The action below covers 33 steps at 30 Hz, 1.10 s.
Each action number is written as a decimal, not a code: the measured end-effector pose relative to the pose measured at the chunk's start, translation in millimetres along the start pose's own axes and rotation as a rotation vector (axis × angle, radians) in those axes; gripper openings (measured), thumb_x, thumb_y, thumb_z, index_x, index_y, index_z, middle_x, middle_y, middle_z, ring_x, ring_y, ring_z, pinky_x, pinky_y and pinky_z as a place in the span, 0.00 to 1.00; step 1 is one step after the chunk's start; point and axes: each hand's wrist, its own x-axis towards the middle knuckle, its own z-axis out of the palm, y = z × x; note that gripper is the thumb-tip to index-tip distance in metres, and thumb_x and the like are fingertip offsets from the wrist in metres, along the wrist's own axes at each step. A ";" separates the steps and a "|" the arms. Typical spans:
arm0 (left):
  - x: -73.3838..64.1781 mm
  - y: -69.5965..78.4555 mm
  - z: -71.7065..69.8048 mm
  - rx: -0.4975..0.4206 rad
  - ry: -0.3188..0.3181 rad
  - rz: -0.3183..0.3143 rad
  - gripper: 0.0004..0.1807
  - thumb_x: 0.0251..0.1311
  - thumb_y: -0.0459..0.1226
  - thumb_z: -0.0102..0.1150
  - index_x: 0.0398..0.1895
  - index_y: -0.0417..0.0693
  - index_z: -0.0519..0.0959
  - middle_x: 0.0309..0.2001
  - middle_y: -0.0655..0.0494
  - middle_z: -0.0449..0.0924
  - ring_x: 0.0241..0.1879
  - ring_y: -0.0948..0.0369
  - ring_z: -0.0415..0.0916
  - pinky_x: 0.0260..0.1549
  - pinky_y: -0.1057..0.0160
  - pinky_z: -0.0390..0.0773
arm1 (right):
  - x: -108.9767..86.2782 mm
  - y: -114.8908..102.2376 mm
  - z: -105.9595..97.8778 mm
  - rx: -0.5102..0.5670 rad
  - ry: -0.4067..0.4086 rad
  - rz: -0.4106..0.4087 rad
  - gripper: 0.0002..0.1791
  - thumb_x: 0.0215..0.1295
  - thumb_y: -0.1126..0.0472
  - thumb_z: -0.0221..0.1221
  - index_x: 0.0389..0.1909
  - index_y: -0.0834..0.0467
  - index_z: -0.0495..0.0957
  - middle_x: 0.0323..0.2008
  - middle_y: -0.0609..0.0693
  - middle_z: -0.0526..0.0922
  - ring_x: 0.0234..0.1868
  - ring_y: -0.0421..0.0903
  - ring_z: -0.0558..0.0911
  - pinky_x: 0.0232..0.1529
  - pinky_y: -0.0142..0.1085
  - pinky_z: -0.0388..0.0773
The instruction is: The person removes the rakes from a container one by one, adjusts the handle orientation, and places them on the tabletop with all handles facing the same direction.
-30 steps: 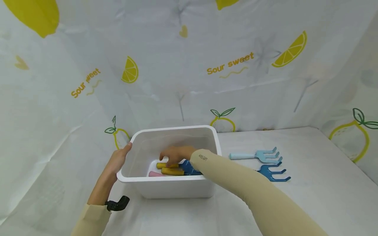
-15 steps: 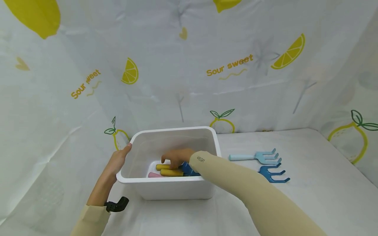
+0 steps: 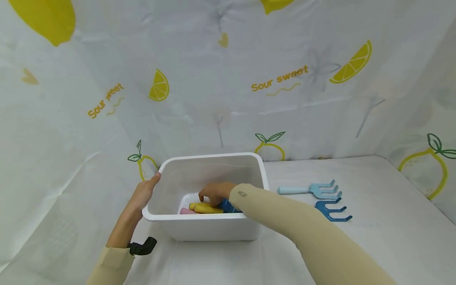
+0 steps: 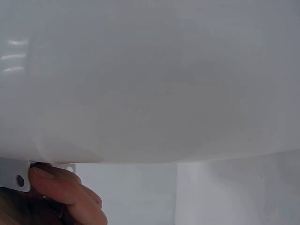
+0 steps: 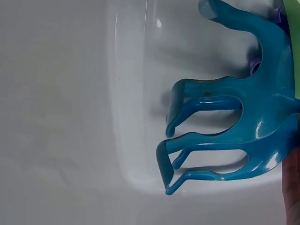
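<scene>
My left hand (image 3: 144,192) grips the left rim of a white plastic bin (image 3: 210,228), thumb over the edge. In the left wrist view, my fingers (image 4: 70,194) curl under the rim beside the bin's wall. My right hand (image 3: 215,193) reaches into the bin, its fingers curled down around a blue hand rake with a yellow handle (image 3: 208,208); the fingertips are hidden. A second yellow handle (image 3: 192,206) lies against it. The right wrist view shows two overlapping blue rake heads (image 5: 255,105) by the bin wall, my right hand at the right edge.
A pink handle (image 3: 187,211) lies in the bin. Purple pieces (image 5: 254,65) and a green edge (image 5: 294,42) show beside the rake heads. Right of the bin, a light blue hand rake (image 3: 310,190) and a dark blue hand rake (image 3: 331,209) lie on the white table.
My right hand has shifted slightly right and lower in the bin. The two yellow handles, apart before, now lie against each other. My left hand has kept its hold on the rim.
</scene>
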 end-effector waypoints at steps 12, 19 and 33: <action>-0.9 3.5 -0.7 0.012 -0.002 0.016 0.43 0.78 0.64 0.35 0.73 0.36 0.68 0.63 0.34 0.80 0.46 0.58 0.87 0.39 0.60 0.87 | -1.1 -1.4 -9.8 -0.008 0.042 -0.059 0.24 0.66 0.70 0.65 0.61 0.50 0.78 0.47 0.48 0.82 0.41 0.45 0.76 0.45 0.32 0.79; -3.5 3.4 0.1 0.035 0.000 0.023 0.43 0.78 0.65 0.34 0.73 0.37 0.68 0.63 0.34 0.79 0.47 0.57 0.87 0.39 0.58 0.87 | -2.0 -3.1 -18.4 -0.034 0.074 -0.107 0.25 0.68 0.69 0.63 0.64 0.51 0.76 0.57 0.49 0.83 0.46 0.45 0.76 0.55 0.34 0.79; -1.5 4.2 -0.4 0.019 0.005 0.018 0.42 0.78 0.64 0.35 0.72 0.37 0.70 0.60 0.37 0.83 0.44 0.60 0.87 0.37 0.62 0.86 | 0.9 -1.2 -32.6 -0.051 0.153 -0.135 0.27 0.69 0.68 0.62 0.67 0.49 0.76 0.58 0.48 0.84 0.51 0.45 0.79 0.57 0.37 0.80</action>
